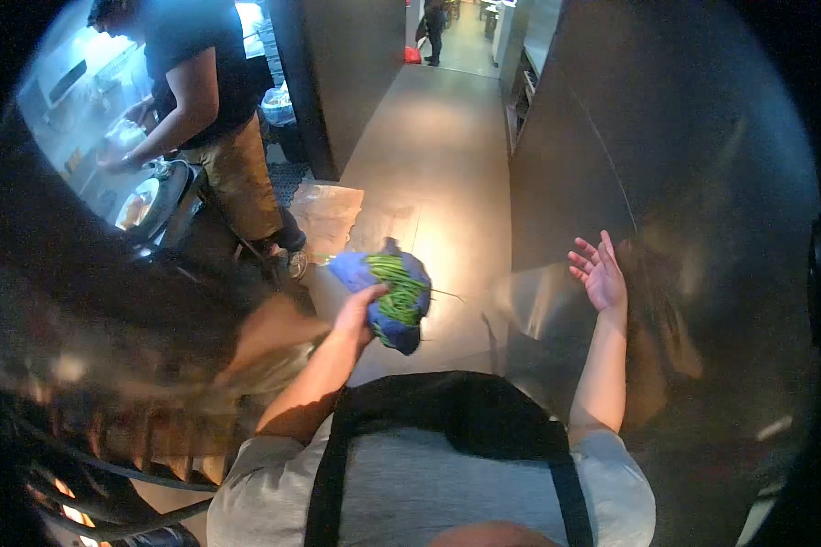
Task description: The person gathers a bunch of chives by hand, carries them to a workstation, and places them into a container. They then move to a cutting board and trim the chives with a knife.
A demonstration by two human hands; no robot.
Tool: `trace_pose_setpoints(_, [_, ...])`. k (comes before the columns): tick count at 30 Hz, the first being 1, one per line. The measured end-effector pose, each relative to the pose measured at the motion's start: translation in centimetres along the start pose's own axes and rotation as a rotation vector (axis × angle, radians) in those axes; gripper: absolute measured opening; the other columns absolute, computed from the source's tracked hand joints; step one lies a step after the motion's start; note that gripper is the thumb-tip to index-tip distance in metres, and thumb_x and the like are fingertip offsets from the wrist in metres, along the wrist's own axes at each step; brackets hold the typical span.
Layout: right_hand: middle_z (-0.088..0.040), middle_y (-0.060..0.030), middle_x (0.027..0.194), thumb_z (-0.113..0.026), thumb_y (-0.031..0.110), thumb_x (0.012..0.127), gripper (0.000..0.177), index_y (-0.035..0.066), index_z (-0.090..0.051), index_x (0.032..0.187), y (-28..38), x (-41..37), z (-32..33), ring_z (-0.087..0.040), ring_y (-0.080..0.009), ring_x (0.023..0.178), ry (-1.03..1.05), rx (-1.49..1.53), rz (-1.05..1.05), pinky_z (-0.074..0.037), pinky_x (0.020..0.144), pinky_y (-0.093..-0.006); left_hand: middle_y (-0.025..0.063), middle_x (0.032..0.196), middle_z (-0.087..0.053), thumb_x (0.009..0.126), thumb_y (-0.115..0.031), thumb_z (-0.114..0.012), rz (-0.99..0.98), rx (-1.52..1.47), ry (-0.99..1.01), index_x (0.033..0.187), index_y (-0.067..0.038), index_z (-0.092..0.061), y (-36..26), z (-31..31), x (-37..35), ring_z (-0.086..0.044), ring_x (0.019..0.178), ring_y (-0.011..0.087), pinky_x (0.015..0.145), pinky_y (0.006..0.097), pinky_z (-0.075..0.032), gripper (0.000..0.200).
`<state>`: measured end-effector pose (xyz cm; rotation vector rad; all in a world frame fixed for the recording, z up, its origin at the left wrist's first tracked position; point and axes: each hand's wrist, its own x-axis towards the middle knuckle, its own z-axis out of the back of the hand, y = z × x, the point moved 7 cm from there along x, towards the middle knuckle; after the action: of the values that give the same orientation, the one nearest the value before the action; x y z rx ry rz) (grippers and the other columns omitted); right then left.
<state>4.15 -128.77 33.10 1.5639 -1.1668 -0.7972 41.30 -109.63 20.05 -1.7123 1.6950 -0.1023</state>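
Note:
My left hand (pixel 356 313) is closed around a blue wrapping (pixel 410 333) with a bundle of thin green stalks (pixel 399 296) showing in its opening. The exact kind of vegetable is hard to make out. I see the thumb lying over the near side, while the other fingers are hidden beneath. A thin dark strand sticks out to the right of the bundle. Raised at the right, my right hand (pixel 602 281) holds nothing, its fingers spread and palm turned up. Close by it is the dark, shiny wall panel (pixel 693 182).
Ahead runs a narrow passage floor (pixel 447 137), with a flattened brown sheet (pixel 330 214) lying on it. At the left another person (pixel 219 100) works at a counter beside a plate (pixel 137 205). Far down the passage stands someone in dark trousers (pixel 435 32).

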Motion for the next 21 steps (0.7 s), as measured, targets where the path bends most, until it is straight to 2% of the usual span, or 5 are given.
trace_pose_setpoints(4, [-0.054,-0.0131,0.12,-0.058,0.035,0.09,0.085,0.018,0.002,0.148,-2.3,8.2,2.4,-0.059,-0.0253,0.098,0.002,0.018,-0.005,-0.05,0.077,-0.0372,0.0098,0.105,-0.064,0.078,-0.009,-0.065,-0.263,-0.146,0.038,0.112,-0.004,-0.056,-5.7,3.4,6.0,-0.062,0.095,0.0253,0.087,0.0411,-0.049,0.036])
trace_pose_setpoints(10, [-0.06,-0.008,0.109,-0.061,0.032,0.09,0.056,0.019,-0.037,0.138,-9.9,18.4,10.9,-0.06,-0.0219,0.092,-0.27,0.019,-0.157,-0.049,0.074,-0.0357,0.0141,0.106,-0.063,0.082,-0.006,-0.059,-0.436,-0.233,0.03,0.118,0.0,-0.052,-14.6,9.7,16.1,-0.063,0.096,0.0284,0.088,0.0429,-0.05,0.037])
trace_pose_setpoints(15, [-0.058,-0.0015,0.074,-0.058,0.036,0.086,0.018,0.018,-0.054,0.086,-19.3,25.6,14.3,-0.055,-0.0175,0.062,-0.439,-0.176,-0.45,-0.044,0.052,-0.0346,0.0133,0.107,-0.063,0.082,-0.004,-0.06,-0.489,-0.264,-0.137,0.118,0.001,-0.053,-24.1,12.9,26.3,-0.063,0.096,0.0273,0.087,0.0416,-0.051,0.037])
trace_pose_setpoints(18, [-0.05,-0.0008,0.055,-0.05,0.031,0.087,0.025,0.018,-0.05,0.065,-24.6,22.8,16.1,-0.048,-0.018,0.045,-0.449,-0.552,-0.839,-0.038,0.042,-0.0352,0.0133,0.11,-0.062,0.081,-0.003,-0.06,-0.516,-0.233,-0.198,0.118,0.001,-0.053,-27.7,12.8,30.1,-0.062,0.098,0.0276,0.089,0.0415,-0.05,0.037])
trace_pose_setpoints(21, [-0.046,-0.0016,0.051,-0.05,0.03,0.086,0.029,0.017,-0.05,0.06,-33.6,20.6,18.8,-0.043,-0.0205,0.04,-0.33,-0.352,-1.165,-0.036,0.04,-0.0391,0.0133,0.114,-0.061,0.083,-0.006,-0.059,-0.471,-0.23,-0.172,0.121,-0.001,-0.051,-31.4,13.3,38.2,-0.061,0.102,0.0285,0.094,0.0429,-0.048,0.039])
